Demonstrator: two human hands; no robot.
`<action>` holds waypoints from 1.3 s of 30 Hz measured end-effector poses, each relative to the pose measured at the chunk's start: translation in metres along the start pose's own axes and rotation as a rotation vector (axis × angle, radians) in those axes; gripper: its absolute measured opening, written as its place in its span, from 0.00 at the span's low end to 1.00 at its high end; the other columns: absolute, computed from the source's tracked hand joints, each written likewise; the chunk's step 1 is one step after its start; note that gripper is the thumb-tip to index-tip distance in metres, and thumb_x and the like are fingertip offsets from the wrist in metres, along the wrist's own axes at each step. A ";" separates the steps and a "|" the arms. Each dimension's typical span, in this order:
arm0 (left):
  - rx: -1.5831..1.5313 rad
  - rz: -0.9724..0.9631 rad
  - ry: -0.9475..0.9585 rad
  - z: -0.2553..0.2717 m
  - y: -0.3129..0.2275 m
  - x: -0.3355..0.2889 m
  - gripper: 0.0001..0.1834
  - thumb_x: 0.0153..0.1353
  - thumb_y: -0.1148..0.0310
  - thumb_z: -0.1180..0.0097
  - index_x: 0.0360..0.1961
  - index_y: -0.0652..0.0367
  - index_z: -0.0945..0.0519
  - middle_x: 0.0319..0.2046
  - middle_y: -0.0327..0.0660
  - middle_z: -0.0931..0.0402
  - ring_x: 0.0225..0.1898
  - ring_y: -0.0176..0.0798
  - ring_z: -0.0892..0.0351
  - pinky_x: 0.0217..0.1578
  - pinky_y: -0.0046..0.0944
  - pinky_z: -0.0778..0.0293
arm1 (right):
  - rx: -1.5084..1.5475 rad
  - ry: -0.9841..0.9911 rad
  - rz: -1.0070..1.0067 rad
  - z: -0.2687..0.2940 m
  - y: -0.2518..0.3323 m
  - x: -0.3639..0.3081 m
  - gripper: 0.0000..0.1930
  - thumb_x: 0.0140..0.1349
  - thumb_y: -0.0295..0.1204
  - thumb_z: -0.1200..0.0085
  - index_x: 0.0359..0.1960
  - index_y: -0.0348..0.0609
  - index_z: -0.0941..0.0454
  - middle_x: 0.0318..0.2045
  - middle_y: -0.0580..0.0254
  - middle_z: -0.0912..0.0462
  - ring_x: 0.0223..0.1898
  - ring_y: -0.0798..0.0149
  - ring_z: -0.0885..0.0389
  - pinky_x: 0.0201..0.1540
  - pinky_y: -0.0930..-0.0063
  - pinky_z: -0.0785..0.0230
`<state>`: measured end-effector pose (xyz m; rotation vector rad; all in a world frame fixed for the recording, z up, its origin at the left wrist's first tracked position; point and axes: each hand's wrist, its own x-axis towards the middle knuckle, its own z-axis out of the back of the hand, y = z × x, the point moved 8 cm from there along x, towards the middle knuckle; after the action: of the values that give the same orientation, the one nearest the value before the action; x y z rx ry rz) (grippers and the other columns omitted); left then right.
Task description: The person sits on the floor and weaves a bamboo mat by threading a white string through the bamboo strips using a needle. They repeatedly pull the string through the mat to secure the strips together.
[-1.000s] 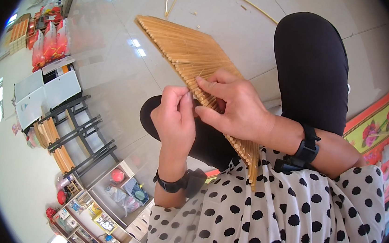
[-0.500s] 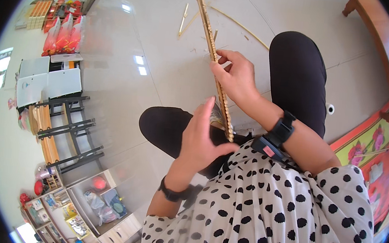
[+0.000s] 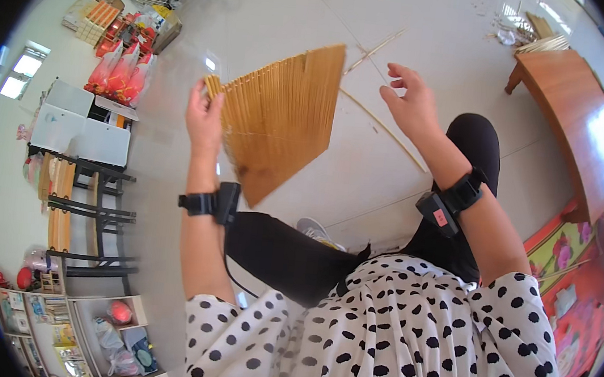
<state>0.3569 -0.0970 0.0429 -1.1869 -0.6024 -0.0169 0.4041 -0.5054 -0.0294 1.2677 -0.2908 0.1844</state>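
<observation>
A flat, golden-tan mat of thin stalks (image 3: 284,110) set side by side is up in the air in front of me, its broad face showing. My left hand (image 3: 205,122) grips its left edge, thumb and fingers pinched round the stalk ends. A line of stitching seems to cross the stalks. To the right of the mat my right hand (image 3: 412,106) hovers with its fingers bent and apart, touching nothing. Loose stalks (image 3: 386,130) lie on the floor beyond and below it.
At the right stands a low wooden table (image 3: 570,105), with more stalks (image 3: 545,43) and scraps past its far end. Folded black metal frames (image 3: 99,220) and a shelf unit (image 3: 76,305) line the left wall. Red-and-white bags (image 3: 120,73) sit farther back.
The mat, seen edge-on before, has turned to show its face and moved left. My left hand has taken hold of its edge; my right hand has let go and drawn away to the right.
</observation>
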 end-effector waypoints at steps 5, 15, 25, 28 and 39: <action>0.091 -0.196 0.296 -0.018 -0.064 0.043 0.20 0.72 0.77 0.46 0.63 0.66 0.26 0.50 0.42 0.17 0.54 0.32 0.20 0.59 0.34 0.27 | -0.296 0.016 0.236 0.048 0.022 0.019 0.21 0.62 0.32 0.40 0.57 0.40 0.20 0.54 0.52 0.18 0.53 0.54 0.20 0.52 0.61 0.25; 0.087 -0.271 0.797 -0.069 -0.143 0.028 0.23 0.72 0.73 0.46 0.67 0.61 0.26 0.51 0.40 0.16 0.54 0.32 0.20 0.61 0.35 0.30 | -0.126 0.603 0.073 0.002 0.064 -0.044 0.19 0.68 0.44 0.40 0.47 0.40 0.13 0.37 0.53 0.10 0.39 0.61 0.13 0.47 0.66 0.22; -0.283 -0.123 0.843 -0.153 -0.088 0.022 0.27 0.72 0.77 0.44 0.71 0.63 0.30 0.53 0.37 0.18 0.51 0.31 0.20 0.55 0.34 0.25 | -0.278 0.503 0.146 0.016 0.068 -0.074 0.15 0.68 0.36 0.39 0.35 0.31 0.15 0.24 0.50 0.18 0.24 0.63 0.22 0.30 0.66 0.29; 0.080 -0.318 0.346 -0.156 -0.080 -0.018 0.21 0.72 0.73 0.43 0.65 0.59 0.25 0.51 0.36 0.19 0.54 0.33 0.21 0.59 0.36 0.27 | -0.302 0.414 0.030 0.022 0.036 -0.071 0.16 0.67 0.36 0.39 0.32 0.30 0.16 0.19 0.51 0.21 0.20 0.63 0.25 0.27 0.66 0.31; -0.287 0.034 0.075 -0.245 -0.017 -0.195 0.10 0.61 0.77 0.34 0.44 0.63 0.16 0.39 0.46 0.19 0.37 0.47 0.16 0.38 0.38 0.21 | -0.399 0.349 -0.208 0.025 -0.003 -0.060 0.19 0.67 0.38 0.40 0.25 0.31 0.17 0.12 0.57 0.24 0.16 0.66 0.27 0.25 0.69 0.31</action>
<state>0.2926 -0.3740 -0.0882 -1.4673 -0.5251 -0.1220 0.3452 -0.5283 -0.0442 0.8439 0.1036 0.1569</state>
